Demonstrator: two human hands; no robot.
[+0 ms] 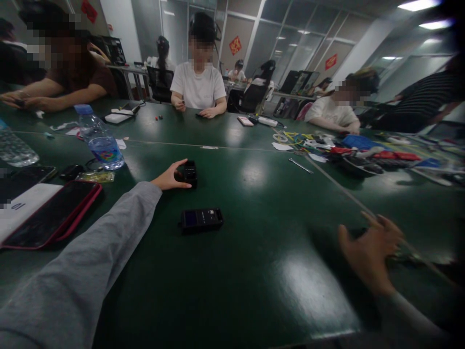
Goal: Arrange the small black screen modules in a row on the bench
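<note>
At the middle left, my left hand (170, 176) has its thumb and fingers around a small black box-shaped object (190, 173) on the green table. Nearer to me lies a black handheld device (202, 219) with a small dark screen and buttons; neither hand touches it. Over the right side of the table is my right hand (370, 249), slightly blurred, its thumb spread away from the fingers and nothing visible in it. Dark items (417, 259) lie just beyond that hand, too dim to name.
On the left are a phone in a red case (54, 213), a white box (25, 206) and water bottles (103, 145). A wrench (301, 166) lies near a pile of cables and tools (363, 150) at the far right. Several people sit around the green table (254, 271).
</note>
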